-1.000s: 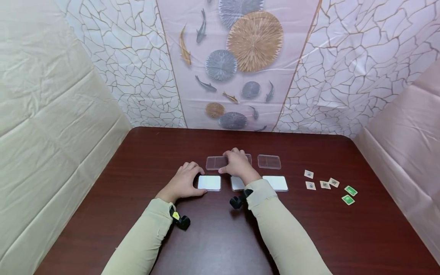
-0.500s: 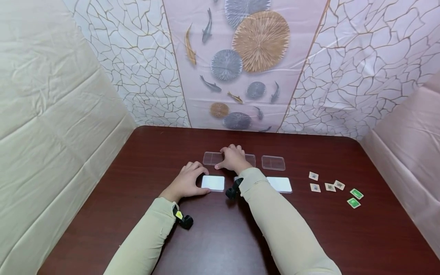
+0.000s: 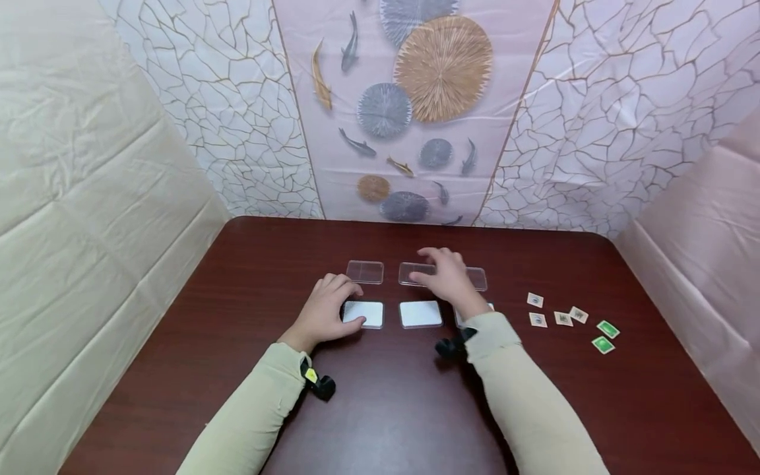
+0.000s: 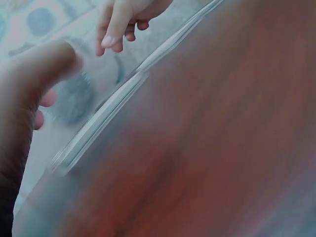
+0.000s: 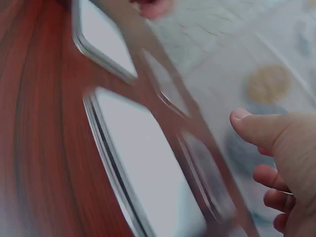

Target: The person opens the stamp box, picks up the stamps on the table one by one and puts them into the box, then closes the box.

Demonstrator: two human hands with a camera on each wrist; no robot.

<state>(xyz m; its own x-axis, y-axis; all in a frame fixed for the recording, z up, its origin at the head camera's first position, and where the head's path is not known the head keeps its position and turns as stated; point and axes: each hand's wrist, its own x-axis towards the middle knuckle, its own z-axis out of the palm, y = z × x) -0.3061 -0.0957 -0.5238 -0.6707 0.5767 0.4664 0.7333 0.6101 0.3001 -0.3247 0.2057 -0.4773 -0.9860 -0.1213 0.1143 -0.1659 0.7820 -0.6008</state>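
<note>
Hands, head view: left hand (image 3: 326, 309), loosely spread at leftmost white block (image 3: 373, 313), perhaps steadying it; right hand (image 3: 449, 278), half-open, seemingly empty, over middle clear piece (image 3: 406, 270). Three of each line the bench (image 3: 380, 409), presumably for reach. Left wrist: no grip evident. Right wrist: nothing held.

On the counter (image 3: 380, 409) I see three cases (image 3: 420, 315) in a row, a shallow tray (image 3: 365, 272) behind each, and six cards (image 3: 563, 319) scattered to their right.

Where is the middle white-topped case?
In the head view, the middle white-topped case lies right of the left hand, in front of a clear case.
</note>
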